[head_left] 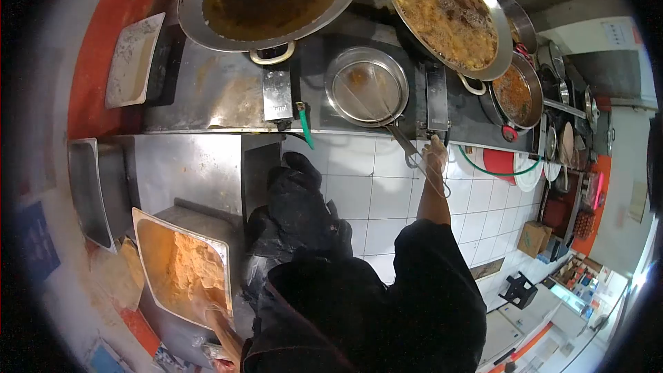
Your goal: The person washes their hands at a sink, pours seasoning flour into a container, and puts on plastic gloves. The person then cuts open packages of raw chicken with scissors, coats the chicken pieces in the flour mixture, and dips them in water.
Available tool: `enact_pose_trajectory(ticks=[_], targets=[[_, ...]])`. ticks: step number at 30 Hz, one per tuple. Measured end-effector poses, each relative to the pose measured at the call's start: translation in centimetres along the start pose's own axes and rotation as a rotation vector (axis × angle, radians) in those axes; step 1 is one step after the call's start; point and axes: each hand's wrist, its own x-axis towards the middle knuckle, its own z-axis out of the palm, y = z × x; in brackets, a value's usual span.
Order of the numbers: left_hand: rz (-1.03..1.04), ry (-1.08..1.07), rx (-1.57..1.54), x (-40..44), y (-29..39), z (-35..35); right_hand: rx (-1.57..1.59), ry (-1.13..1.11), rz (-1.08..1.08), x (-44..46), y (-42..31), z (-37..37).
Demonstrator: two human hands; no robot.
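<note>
My right hand point(435, 157) is at the front edge of the stove, its fingers closed on the burner knob point(445, 135) below a metal control box point(436, 97). Just left of that hand runs the long handle of a round metal strainer point(367, 87), which rests on the stove between two woks. At lower left, my left hand point(205, 307) reaches over the near rim of a deep metal pan point(148, 262) holding orange breading flour point(193, 262). Its fingers look pale and blurred against the flour, so their pose is unclear.
A wok of dark oil point(269, 0) and a wok of bubbling oil point(449, 17) stand at the back. A smaller pot point(514, 93) sits to the right. A black plastic bag point(297, 207) lies beside my legs. A cardboard box point(534, 239) stands on the tiled floor.
</note>
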Motion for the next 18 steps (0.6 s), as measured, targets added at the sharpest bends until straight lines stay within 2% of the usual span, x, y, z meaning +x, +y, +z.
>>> enact_pose_trajectory(ticks=[1, 2, 4, 5, 10, 12, 14, 15, 17, 18], targets=[[-0.013, 0.007, 0.010, -0.3, 0.0, -0.3, 0.212, 0.008, 0.125, 0.4, 0.0, 0.1], [-0.019, 0.014, 0.022, -0.4, 0.0, -0.2, 0.210, -0.005, 0.121, 0.8, -0.1, 0.3], [-0.025, 0.020, 0.045, -0.6, 0.1, -0.3, 0.229, -0.066, 0.275, 1.6, 0.2, 0.4], [-0.028, 0.025, 0.053, -0.8, 0.0, -0.4, 0.441, -0.177, 0.183, 1.0, 1.1, -0.2], [-0.042, 0.023, 0.118, -1.2, 0.2, -0.7, 0.455, -0.254, 0.219, 0.3, 0.6, -0.9], [-0.039, 0.014, 0.151, -1.3, 0.5, -0.6, 0.491, -0.466, 0.136, 0.6, 1.2, -1.6], [-0.052, 0.007, 0.184, -1.6, 1.0, -0.3, 0.718, -0.983, 0.091, 4.9, 4.2, -2.7], [-0.060, 0.004, 0.197, -1.7, 1.2, -0.2, 0.371, -0.933, -0.094, 6.3, 4.9, -4.1], [-0.079, -0.009, 0.217, -2.0, 1.7, 0.3, 0.379, -0.886, 0.095, 7.9, 4.9, -4.6], [-0.085, -0.015, 0.224, -2.0, 1.9, 0.5, 0.521, -0.892, 0.308, 7.2, 4.4, -3.6]])
